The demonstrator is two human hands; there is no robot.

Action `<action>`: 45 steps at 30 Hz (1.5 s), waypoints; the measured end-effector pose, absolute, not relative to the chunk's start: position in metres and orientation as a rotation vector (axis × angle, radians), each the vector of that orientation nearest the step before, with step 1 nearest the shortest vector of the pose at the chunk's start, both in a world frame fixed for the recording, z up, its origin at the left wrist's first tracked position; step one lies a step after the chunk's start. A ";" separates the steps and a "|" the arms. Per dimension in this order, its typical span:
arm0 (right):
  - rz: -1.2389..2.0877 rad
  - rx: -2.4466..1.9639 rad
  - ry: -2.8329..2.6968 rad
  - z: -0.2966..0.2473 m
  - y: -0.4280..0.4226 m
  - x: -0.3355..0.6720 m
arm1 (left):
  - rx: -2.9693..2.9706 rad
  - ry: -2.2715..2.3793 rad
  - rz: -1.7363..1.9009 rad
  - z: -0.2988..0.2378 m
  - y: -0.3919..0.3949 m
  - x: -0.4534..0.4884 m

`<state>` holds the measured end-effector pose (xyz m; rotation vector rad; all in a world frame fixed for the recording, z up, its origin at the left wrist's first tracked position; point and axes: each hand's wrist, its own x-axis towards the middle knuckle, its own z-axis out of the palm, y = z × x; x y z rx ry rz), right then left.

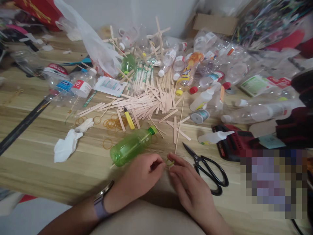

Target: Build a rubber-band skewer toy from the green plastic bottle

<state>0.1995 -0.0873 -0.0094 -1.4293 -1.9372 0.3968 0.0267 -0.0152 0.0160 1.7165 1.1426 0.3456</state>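
At the front edge of the table both my hands meet over a small yellow-green loop [170,162], possibly a rubber band. My right hand [193,181] pinches it between the fingertips. The fingers of my left hand [144,173] are closed at its left side; what they grip is too small to make out. Just beyond my left hand lies a green plastic bottle [132,145] on its side, its green cap to the right. A thin wooden skewer [179,127] points away from my right fingertips. Black-handled scissors [205,166] rest right of my right hand.
Wooden craft sticks [146,104] are heaped beyond the bottle, with a yellow-handled screwdriver [129,118] and rubber bands [113,122] beside them. Glue bottles [215,137], a red and black power tool [234,142] and clear plastic bottles [259,111] crowd the right. Crumpled tissue [67,143] lies left.
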 end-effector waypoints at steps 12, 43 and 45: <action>0.526 -1.522 -1.789 -0.007 -0.083 0.189 | 1.501 0.976 0.337 0.017 -0.011 0.031; 0.482 -1.540 -1.704 -0.004 -0.075 0.185 | 1.639 1.074 0.367 0.016 -0.010 0.026; 0.262 -1.482 -1.804 -0.005 -0.077 0.188 | 1.568 1.048 0.300 0.018 -0.006 0.026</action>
